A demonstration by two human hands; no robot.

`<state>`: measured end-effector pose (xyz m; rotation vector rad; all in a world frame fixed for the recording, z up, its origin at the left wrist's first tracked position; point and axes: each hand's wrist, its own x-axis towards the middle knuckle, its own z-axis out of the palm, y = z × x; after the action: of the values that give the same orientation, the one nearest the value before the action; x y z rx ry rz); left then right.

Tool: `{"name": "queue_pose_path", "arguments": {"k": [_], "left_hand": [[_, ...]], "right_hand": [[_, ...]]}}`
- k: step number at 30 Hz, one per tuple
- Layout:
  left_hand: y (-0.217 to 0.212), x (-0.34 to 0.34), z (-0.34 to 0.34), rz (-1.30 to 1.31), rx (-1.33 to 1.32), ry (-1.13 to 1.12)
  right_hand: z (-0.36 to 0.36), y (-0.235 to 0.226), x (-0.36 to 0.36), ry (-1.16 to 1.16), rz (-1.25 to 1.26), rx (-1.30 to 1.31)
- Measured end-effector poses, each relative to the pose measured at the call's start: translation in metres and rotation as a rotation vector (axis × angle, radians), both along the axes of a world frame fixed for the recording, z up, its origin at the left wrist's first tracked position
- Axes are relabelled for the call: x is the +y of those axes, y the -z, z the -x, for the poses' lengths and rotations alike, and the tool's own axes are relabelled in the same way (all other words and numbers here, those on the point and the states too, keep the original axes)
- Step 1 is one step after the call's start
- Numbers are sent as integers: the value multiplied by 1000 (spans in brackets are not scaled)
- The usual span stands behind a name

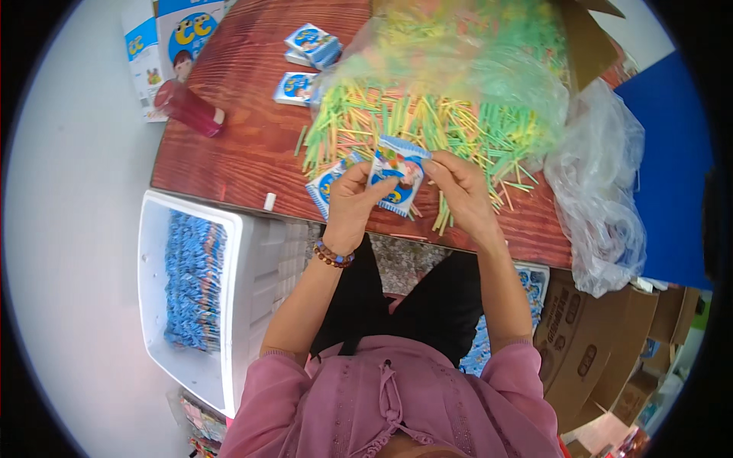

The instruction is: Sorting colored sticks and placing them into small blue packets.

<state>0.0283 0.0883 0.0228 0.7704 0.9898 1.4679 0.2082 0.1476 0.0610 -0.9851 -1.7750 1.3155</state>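
My left hand [353,200] and right hand [456,187] both pinch a small blue packet [397,175], held above the table [237,130] edge. Behind it lie coloured sticks [427,122]; a white bin [229,305] sits at my left.

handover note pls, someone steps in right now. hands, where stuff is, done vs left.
Left hand and right hand: both grip one small blue packet over the table edge.
Sticks: coloured pile on the table, spilling from a clear bag.
Second packet lies by the left hand; three more farther back.
Done: white bin at left holds rows of blue packets.
Left: large stick pile remains.
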Motion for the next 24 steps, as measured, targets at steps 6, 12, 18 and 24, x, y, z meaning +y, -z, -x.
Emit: {"name": "queue_pose_path", "arguments": {"k": [6, 12, 18, 24], "left_hand": [[16, 39, 121, 73, 309, -443], [41, 96, 189, 101, 588, -357], [47, 85, 174, 50, 1308, -723], [44, 31, 133, 101, 1484, -462]], "right_hand": [[-13, 29, -8, 27, 165, 126], [-3, 48, -23, -44, 201, -30], [-8, 46, -25, -2, 197, -2], [-3, 49, -24, -10, 119, -21]]}}
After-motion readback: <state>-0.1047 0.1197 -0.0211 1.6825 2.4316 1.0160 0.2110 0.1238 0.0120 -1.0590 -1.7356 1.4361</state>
